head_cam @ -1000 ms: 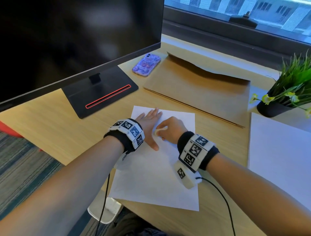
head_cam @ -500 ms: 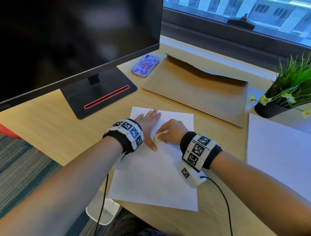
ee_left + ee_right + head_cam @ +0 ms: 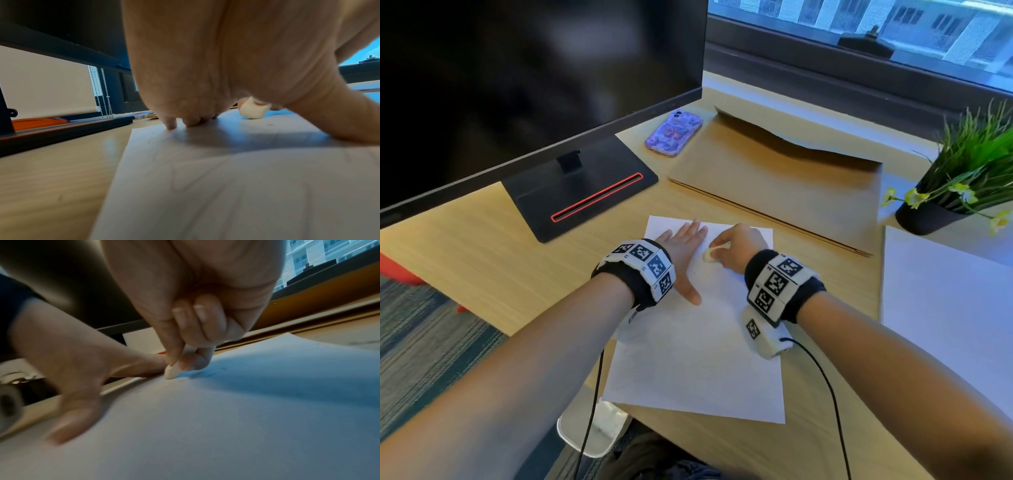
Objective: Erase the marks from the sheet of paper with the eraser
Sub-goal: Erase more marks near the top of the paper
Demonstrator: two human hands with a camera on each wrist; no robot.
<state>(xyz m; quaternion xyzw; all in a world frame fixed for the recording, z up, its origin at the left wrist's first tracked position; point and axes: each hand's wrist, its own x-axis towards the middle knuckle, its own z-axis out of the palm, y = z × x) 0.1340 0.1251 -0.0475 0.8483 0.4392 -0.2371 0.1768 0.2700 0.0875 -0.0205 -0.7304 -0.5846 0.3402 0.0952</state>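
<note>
Beside our flat left hand (image 3: pixel 683 251) pinning the sheet (image 3: pixel 698 359), our right hand (image 3: pixel 736 246) has slid the pinched eraser (image 3: pixel 711 254) farther up, so rubbing continues.

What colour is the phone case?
Purple, with a butterfly pattern; the phone case shows best in the head view.

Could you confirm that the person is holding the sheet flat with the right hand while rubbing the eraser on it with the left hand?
The hands are swapped. The left hand lies flat, fingers straight, pressing the sheet of paper down, while the right hand pinches the eraser and rubs its tip on the sheet. The head view shows both; the right wrist view shows the pinch.
</note>
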